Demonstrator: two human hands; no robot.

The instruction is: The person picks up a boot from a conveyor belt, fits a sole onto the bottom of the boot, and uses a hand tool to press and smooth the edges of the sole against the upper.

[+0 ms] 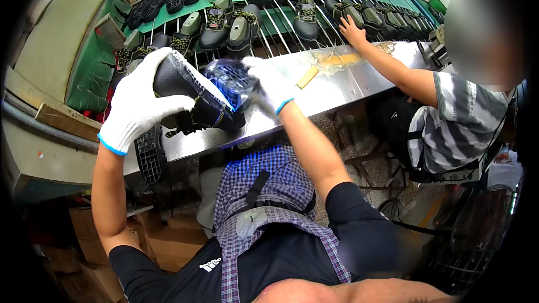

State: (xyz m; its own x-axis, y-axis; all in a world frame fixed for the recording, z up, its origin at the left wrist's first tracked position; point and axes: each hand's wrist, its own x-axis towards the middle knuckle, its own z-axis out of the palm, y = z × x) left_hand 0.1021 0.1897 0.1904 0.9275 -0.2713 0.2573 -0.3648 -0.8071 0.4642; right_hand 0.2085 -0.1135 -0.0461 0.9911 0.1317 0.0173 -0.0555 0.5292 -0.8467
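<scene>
While the left hand [143,98] grasps a black shoe [179,78], its thumb and fingers spread around the upper, the right hand [269,78] seems to grip a black sole [227,81] just beside the shoe's pale-edged bottom; blur hides exactly where those fingers sit. Both pieces are held tilted above the near edge of the desk [348,78], so a loose grip by either glove could let one drop. If the two met out of line, toe and heel would probably sit askew. Blue light falls on the sole, and whether shoe and sole touch I cannot tell. Dark laces [185,130] dangle under the shoe and could snag on a glove or get caught. Below the left wrist, a spare sole [150,157] overhangs the desk's front edge; a brush of the forearm might tip it off. Right of the hands lies a tool with a yellow handle [307,77], which a swinging right elbow or wrist could knock. Beyond, shoes crowd the barred rack [281,25], where a co-worker's hand [352,31] reaches in, though well apart.
</scene>
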